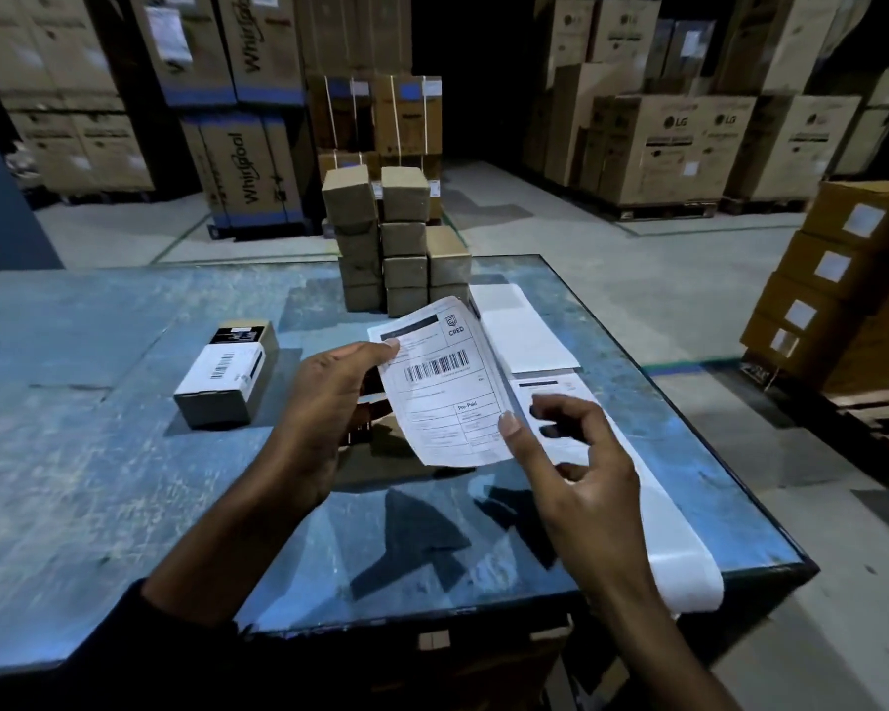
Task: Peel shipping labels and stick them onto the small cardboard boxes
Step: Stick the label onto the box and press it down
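Note:
A white shipping label with a barcode hangs above the blue table. My left hand pinches its upper left corner. My right hand pinches its lower right corner with the thumb on top. Under the label and my left hand sits a dark small box, mostly hidden. A strip of label backing with one more label runs along the table's right side and hangs over the front edge. A small labelled box lies to the left. Stacks of small cardboard boxes stand at the table's far edge.
White sheets lie beside the stacks. Large appliance cartons stand on the warehouse floor behind the table. A pallet of labelled cartons stands to the right. More large cartons line the back right.

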The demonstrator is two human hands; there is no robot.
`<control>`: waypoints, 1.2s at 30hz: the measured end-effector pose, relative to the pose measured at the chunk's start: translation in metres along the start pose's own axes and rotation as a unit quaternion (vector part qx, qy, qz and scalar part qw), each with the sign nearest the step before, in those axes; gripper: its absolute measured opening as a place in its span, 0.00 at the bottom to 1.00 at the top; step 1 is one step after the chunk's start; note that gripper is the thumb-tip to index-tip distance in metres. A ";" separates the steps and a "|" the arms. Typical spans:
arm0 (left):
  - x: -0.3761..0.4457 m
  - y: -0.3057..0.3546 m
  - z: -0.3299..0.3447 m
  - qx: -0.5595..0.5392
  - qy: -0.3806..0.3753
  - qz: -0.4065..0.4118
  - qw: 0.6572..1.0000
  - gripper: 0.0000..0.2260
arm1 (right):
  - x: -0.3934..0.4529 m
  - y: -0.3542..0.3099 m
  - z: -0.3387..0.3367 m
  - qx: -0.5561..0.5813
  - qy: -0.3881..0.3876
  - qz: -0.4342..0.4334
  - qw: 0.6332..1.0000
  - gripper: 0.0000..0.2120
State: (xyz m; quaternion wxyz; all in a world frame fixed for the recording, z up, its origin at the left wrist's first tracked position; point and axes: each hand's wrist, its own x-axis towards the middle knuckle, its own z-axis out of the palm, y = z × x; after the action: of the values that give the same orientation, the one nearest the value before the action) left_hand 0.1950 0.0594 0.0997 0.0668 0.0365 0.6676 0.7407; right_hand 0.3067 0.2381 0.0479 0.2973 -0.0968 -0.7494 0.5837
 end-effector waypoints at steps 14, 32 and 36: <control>0.040 0.002 -0.023 0.160 -0.059 0.092 0.981 0.11 | 0.001 0.008 0.018 0.187 -0.047 0.179 0.965 0.10; 0.097 -0.029 -0.069 0.281 -0.205 0.096 0.933 0.10 | -0.003 0.021 0.034 0.135 -0.033 0.172 0.975 0.16; 0.099 -0.033 -0.070 0.234 -0.198 0.095 0.947 0.12 | -0.004 0.021 0.037 0.110 -0.029 0.156 0.981 0.15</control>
State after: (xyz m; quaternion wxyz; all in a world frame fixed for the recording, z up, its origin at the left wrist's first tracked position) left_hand 0.0885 0.0083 0.0559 0.1167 0.2608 0.7885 0.5446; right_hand 0.2853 0.2124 0.0213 0.1896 -0.1626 -0.6644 0.7044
